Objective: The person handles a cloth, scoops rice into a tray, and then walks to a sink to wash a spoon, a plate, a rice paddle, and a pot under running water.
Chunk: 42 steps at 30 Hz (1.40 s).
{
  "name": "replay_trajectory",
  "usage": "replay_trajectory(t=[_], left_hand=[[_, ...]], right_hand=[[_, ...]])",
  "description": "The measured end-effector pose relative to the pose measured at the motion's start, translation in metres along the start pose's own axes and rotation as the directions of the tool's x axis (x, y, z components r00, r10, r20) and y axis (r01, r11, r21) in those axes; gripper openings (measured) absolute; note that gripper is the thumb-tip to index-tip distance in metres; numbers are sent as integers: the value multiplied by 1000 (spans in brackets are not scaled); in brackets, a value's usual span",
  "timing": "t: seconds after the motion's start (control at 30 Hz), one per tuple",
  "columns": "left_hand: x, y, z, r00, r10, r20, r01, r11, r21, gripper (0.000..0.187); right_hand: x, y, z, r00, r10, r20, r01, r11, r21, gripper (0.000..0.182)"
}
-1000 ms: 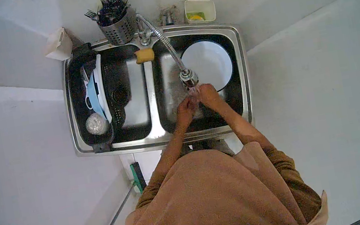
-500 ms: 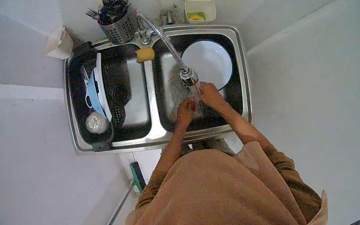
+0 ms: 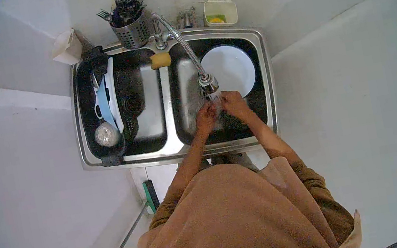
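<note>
Water runs from the flexible faucet into the right basin. My left hand is under the stream, its fingers bent and blurred. Close beside it on the right, my right hand has curled fingers at the edge of the water. Whether either hand holds something small is hidden by the water and blur. Behind my right hand a white plate lies in the basin. A yellow sponge rests on the divider between the basins.
The left basin holds a black rack with upright dishes and a clear glass. Behind the sink stand a metal cutlery holder and a pale container. A green-headed brush is on the floor.
My left hand has moved slightly up and nearer the faucet stream. My right hand has shifted a little to the right. The sponge and dishes have stayed in place.
</note>
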<state>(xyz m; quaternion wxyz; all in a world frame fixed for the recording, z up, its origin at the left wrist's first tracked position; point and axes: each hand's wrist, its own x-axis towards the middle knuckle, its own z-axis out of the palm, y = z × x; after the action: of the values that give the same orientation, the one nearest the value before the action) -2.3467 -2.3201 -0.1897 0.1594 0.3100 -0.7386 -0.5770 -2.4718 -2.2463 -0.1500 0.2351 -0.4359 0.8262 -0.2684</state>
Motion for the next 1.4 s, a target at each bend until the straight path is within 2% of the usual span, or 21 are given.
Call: replay_trajectory(t=[0.03, 0.1, 0.17, 0.23, 0.33, 0.37, 0.47, 0.53, 0.57, 0.63, 0.67, 0.73, 0.83, 0.93, 0.97, 1.0, 1.07, 1.17, 1.27, 1.3, 1.4], left_hand=[[-1, 3, -5, 998, -44, 42, 45, 999, -19, 19], [-1, -17, -5, 992, 51, 119, -53, 998, 14, 18], [-1, -33, -4, 981, 36, 191, -15, 994, -109, 18], [-10, -39, -8, 957, -80, 278, 180, 917, -356, 18], [-18, -30, -15, 945, -102, 312, 202, 930, -306, 18], [-20, -26, -16, 951, -103, 293, 188, 942, -279, 19], [-23, -13, -23, 973, -70, 219, 115, 972, -204, 22], [-24, -5, -30, 988, 0, 156, 25, 986, -162, 27], [-24, -22, -28, 991, 30, 132, -29, 1000, -13, 29], [-22, -54, -28, 990, 100, 96, -124, 950, 287, 34], [-24, -56, -33, 990, 29, 136, -71, 948, 311, 34], [-26, -53, -45, 974, -112, 199, 33, 931, 363, 36], [-30, -89, -41, 987, 13, 162, -94, 861, 500, 31], [-34, -67, -47, 956, 215, 202, -290, 807, 515, 28], [-35, -66, -48, 965, 94, 245, -194, 882, 430, 26], [-37, -66, -48, 961, 97, 261, -207, 875, 437, 26], [-41, -69, -47, 951, 100, 292, -230, 862, 452, 26], [-36, 12, -79, 808, -308, 502, -67, 799, 597, 28], [-43, -16, -72, 937, -4, 349, -161, 883, 441, 28], [-46, -21, -72, 950, 170, 262, -260, 894, 364, 28], [-43, -39, -61, 896, 58, 439, -324, 764, 559, 26]], right_hand=[[1, 0, -1, 1000, -4, 4, 4, 1000, 26, 21], [0, 2, -7, 1000, 14, -9, -14, 996, 88, 19], [0, -4, -25, 999, -36, -34, 40, 992, 122, 18], [0, -8, -44, 985, -157, -66, 165, 977, 132, 19], [4, -5, -63, 1000, -12, 22, 11, 1000, 26, 19], [2, -16, -72, 994, 109, -11, -105, 979, 172, 19], [1, -26, -91, 978, 208, -12, -202, 963, 181, 18], [-6, -36, -96, 973, 172, -155, -138, 969, 207, 17], [-10, -39, -97, 962, 153, -227, -103, 971, 216, 17], [-17, -42, -101, 971, 50, -235, -43, 998, 36, 18], [-22, -43, -103, 973, -1, -232, -11, 998, -54, 19], [-24, -42, -115, 911, -146, -386, 78, 980, -186, 14], [-16, -73, -148, 786, -172, -594, 83, 981, -175, 12], [11, -116, -178, 627, -177, -759, 123, 984, -128, 13], [23, -140, -186, 590, -183, -786, 188, 978, -86, 12], [37, -166, -190, 552, -186, -813, 255, 966, -47, 12], [74, -198, -189, 510, -282, -812, 439, 898, -37, 12], [131, -241, -174, 442, -568, -695, 483, 803, -349, 14], [163, -283, -163, 402, -716, -570, 418, 698, -582, 15], [171, -293, -161, 393, -744, -540, 382, 667, -640, 15], [193, -322, -158, 247, -777, -579, 463, 619, -634, 13]])
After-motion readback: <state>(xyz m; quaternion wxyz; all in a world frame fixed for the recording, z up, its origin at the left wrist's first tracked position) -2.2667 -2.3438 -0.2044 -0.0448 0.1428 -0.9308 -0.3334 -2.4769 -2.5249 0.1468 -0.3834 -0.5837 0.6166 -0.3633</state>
